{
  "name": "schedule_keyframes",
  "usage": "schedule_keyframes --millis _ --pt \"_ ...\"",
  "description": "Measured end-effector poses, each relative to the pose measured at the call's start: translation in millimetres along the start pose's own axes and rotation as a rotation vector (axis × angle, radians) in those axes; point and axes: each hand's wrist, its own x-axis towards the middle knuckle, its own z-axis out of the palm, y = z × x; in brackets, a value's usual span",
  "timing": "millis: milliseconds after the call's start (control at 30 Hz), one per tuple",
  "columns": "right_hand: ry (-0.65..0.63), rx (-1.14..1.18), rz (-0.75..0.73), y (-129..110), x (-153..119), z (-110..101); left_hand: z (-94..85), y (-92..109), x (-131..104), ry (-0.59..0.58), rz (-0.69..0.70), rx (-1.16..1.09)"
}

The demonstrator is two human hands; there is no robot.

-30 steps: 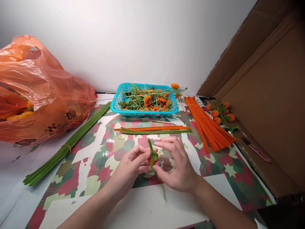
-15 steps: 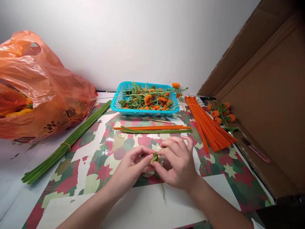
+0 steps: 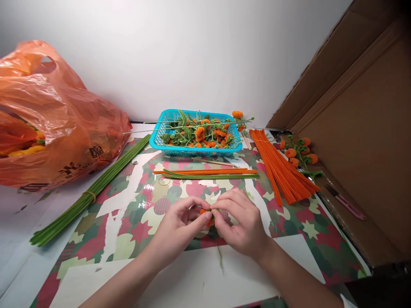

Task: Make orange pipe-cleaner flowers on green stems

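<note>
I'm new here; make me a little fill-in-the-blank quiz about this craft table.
The left hand and right hand together hold a small flower with ____ petals.
At the picture's left, a rubber band circles a bundle of ____ pipe cleaners.
Many more flowers are heaped in a turquoise plastic ____.
Missing words: orange; green; basket.

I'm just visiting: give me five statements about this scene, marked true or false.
The left hand and right hand both hold a fuzzy orange piece. True.
A turquoise plastic basket holds fuzzy orange flowers. True.
A translucent orange plastic bag stands right of the basket. False: the bag stands left.
The long bundle of green fuzzy stems is unbound. False: a tan band circles the bundle.
Fanned orange fuzzy stems lie right of the basket. True.
</note>
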Motion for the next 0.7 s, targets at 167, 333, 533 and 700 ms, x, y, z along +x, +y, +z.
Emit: schedule_keyframes --millis 167,333,533,700 --pt "-0.063 0.152 0.057 2 3 -8 -1.4 1 -2 -0.025 0.059 -0.024" --pt "-0.169 0.303 0.336 -2 8 -15 -3.6 4 -2 -0.021 0.146 0.092" --pt "-0.3 0.621 0.869 0 11 -16 -3.6 8 -4 -0.053 0.245 0.322" --pt "-0.546 0.833 1.018 7 15 -25 -4.3 11 -4 -0.197 -0.022 0.176"
